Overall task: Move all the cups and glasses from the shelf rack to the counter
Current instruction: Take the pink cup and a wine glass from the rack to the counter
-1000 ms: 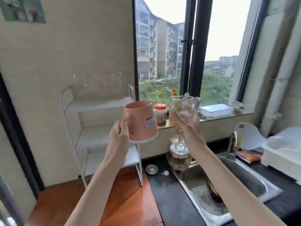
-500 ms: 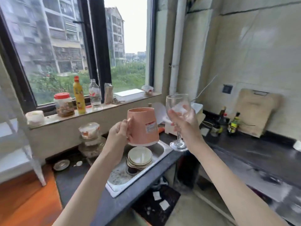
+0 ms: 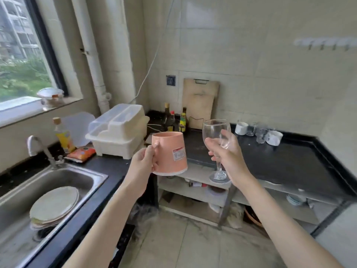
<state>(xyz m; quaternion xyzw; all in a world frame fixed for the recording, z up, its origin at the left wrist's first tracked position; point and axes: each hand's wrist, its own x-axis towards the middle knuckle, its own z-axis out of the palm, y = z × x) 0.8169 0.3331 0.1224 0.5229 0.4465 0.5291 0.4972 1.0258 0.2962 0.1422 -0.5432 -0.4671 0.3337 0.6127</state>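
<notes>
Carrying is the step in hand. At left, the pink mug (image 3: 170, 152) is gripped upside down by its handle in the left hand (image 3: 142, 163), fingers curled round it. At right, the wine glass (image 3: 216, 136) is held upright by its bowl in the right hand (image 3: 228, 157). Both should be lowered gently onto the black counter (image 3: 289, 161), beside the cups (image 3: 258, 132) already gathered there.

Single head-worn wide-angle view, looking forward and down into a kitchen corner. Both forearms enter from the bottom edge, close to the lens. The black counter (image 3: 289, 163) lies ahead at right, the sink (image 3: 58, 180) at lower left, the window (image 3: 23, 51) at upper left.
</notes>
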